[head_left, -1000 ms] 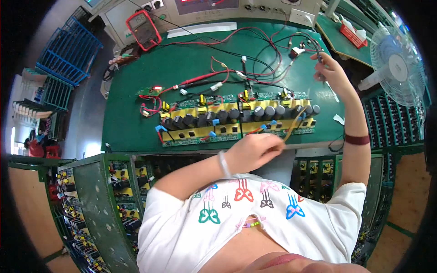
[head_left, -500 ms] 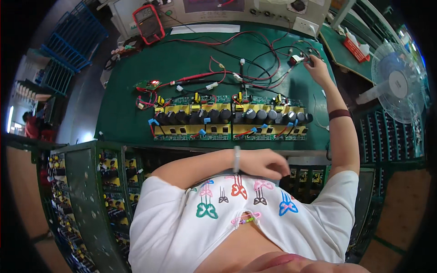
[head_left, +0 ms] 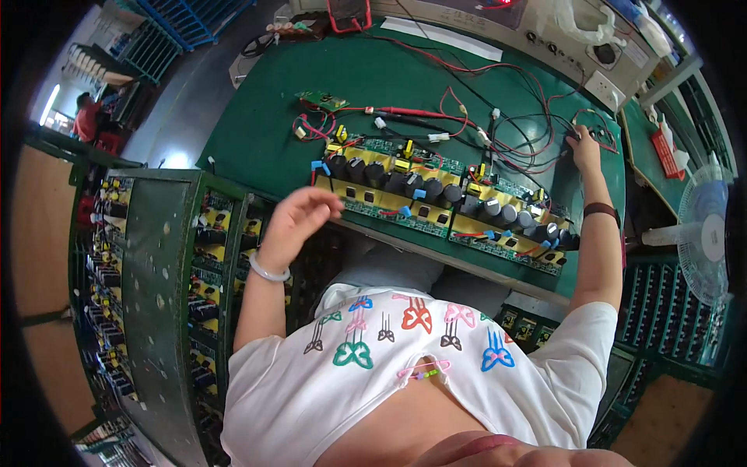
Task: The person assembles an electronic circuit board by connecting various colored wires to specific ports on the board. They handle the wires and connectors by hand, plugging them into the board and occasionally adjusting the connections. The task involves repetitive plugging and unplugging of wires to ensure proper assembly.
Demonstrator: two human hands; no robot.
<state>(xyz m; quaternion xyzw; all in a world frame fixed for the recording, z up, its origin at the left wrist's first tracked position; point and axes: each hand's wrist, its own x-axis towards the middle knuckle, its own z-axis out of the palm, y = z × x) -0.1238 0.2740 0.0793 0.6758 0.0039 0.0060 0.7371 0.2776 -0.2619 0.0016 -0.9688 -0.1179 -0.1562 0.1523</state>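
Note:
Two circuit boards lie end to end on the green tabletop (head_left: 257,148), a left board (head_left: 381,204) and a right board (head_left: 506,247). Both carry rows of black cylindrical capacitors, yellow parts and blue-tipped wires. My left hand (head_left: 294,224) hovers by the left board's near left corner, fingers loosely bent and holding nothing. At the table's far right, my right hand (head_left: 587,152) has its fingers closed at a tangle of wires (head_left: 537,140); what they pinch is hidden. A small green board (head_left: 322,100) with pink wires sits beyond the left board, near a red test probe (head_left: 397,112).
A red-framed multimeter (head_left: 350,15) stands at the back, beside a grey instrument panel (head_left: 498,35). Racks of boards (head_left: 156,249) flank me on the left. To the right are a fan (head_left: 710,237), a red basket (head_left: 666,152) and another rack (head_left: 661,288). Another person (head_left: 87,117) sits far left.
My view has turned, so the table appears tilted. My left hand has moved from before my chest out to the left board's end. My right hand stays among the wires at the far right.

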